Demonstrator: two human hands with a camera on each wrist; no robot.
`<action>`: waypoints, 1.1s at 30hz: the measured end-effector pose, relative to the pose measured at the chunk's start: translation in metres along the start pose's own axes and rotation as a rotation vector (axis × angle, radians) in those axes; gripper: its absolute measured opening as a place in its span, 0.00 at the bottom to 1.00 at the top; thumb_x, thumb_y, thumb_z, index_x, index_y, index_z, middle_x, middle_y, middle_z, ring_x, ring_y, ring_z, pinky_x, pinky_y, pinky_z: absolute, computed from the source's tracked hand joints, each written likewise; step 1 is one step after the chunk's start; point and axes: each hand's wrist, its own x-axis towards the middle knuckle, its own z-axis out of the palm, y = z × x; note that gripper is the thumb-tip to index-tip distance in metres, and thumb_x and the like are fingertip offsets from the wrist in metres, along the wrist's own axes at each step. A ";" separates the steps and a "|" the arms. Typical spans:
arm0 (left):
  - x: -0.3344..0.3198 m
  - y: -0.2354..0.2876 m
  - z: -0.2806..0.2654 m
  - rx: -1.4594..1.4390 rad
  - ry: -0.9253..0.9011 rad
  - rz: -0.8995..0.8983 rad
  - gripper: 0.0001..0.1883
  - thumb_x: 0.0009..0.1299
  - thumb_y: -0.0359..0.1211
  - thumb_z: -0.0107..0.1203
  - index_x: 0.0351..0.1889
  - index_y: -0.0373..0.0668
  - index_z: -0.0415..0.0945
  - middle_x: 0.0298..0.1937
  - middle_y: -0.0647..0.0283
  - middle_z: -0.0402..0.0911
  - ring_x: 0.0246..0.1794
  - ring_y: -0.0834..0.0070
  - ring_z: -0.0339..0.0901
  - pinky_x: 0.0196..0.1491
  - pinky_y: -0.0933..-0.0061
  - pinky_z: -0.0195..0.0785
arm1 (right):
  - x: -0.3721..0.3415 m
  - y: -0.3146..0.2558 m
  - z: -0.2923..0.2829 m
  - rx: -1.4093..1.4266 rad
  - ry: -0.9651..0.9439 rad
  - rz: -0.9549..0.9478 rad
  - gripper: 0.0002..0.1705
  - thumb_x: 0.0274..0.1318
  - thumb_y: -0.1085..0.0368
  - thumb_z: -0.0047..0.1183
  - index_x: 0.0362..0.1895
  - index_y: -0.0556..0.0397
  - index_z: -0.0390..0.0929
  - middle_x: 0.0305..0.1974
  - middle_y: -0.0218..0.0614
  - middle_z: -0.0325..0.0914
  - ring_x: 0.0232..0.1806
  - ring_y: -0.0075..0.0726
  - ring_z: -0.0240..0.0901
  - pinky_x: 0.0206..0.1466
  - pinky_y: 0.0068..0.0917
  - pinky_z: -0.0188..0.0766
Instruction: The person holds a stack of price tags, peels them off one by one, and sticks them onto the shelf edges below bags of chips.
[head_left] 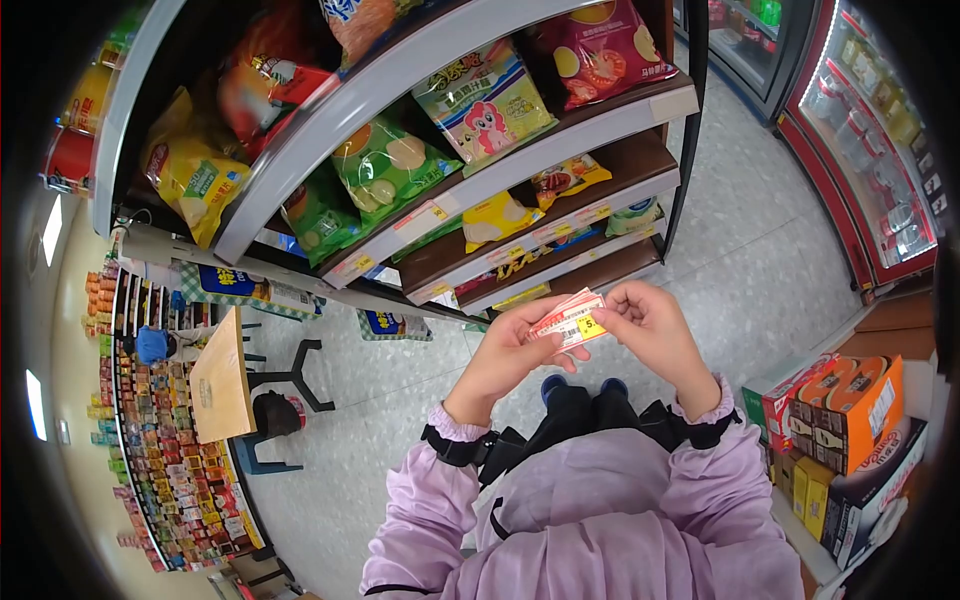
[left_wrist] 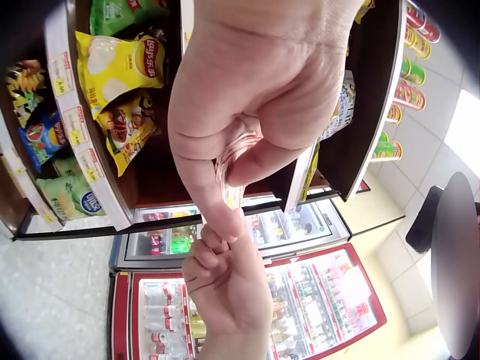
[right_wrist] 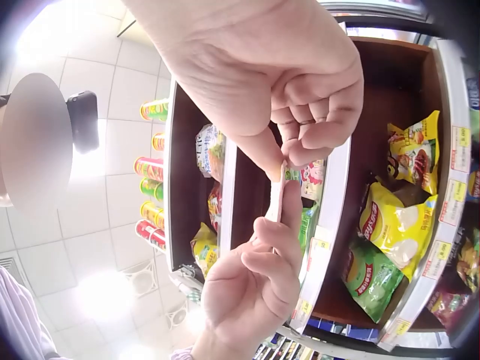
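Price tags [head_left: 574,322] gripped in both hands, by the snack shelf

Small stack of red-and-white paper tags, slightly fanned, held in the air over the floor [head_left: 370,430]. In the head view it shows just below the shelf's [head_left: 638,165] bottom edge, towards the right-hand end; no contact with the shelf visible. Left hand [head_left: 505,352]: grasping the stack, fingers behind, thumb on the front. Right hand [head_left: 652,328]: pinching the stack's near-right end between thumb and finger, other fingers curled in. Exact tag count: can't tell.

Risks, as judged. Tags look thin and loosely layered; if the left grip eases while the right thumb pushes or pulls, some could slide out and drop to the floor. Two could cling and come away as one. Pinching hard at one end could crease the top tag. Right thumb overlaps the yellow price patch, only a "5." readable, so a misread is possible. Orange box [head_left: 845,415] sits near the right sleeve [head_left: 725,475]; swinging that elbow outward could bump it.
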 end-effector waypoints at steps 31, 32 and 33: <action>0.032 0.043 -0.073 -0.183 -0.198 0.049 0.29 0.72 0.47 0.36 0.59 0.29 0.59 0.48 0.45 0.73 0.39 0.53 0.78 0.37 0.62 0.75 | 0.059 -0.025 0.027 -0.103 0.044 0.009 0.09 0.54 0.66 0.55 0.32 0.60 0.75 0.23 0.26 0.74 0.20 0.12 0.64 0.22 0.13 0.60; 0.035 0.046 -0.076 -0.181 -0.199 0.054 0.29 0.72 0.47 0.36 0.59 0.29 0.59 0.48 0.45 0.73 0.39 0.53 0.78 0.37 0.62 0.75 | 0.063 -0.027 0.028 -0.105 0.043 0.004 0.09 0.54 0.66 0.55 0.32 0.60 0.75 0.23 0.26 0.74 0.20 0.12 0.64 0.22 0.13 0.60; 0.037 0.050 -0.079 -0.159 -0.218 0.020 0.28 0.72 0.46 0.37 0.59 0.29 0.59 0.48 0.45 0.73 0.39 0.52 0.78 0.38 0.62 0.75 | 0.066 -0.029 0.029 -0.112 0.040 0.009 0.09 0.54 0.66 0.55 0.32 0.60 0.75 0.23 0.26 0.73 0.20 0.12 0.64 0.22 0.13 0.60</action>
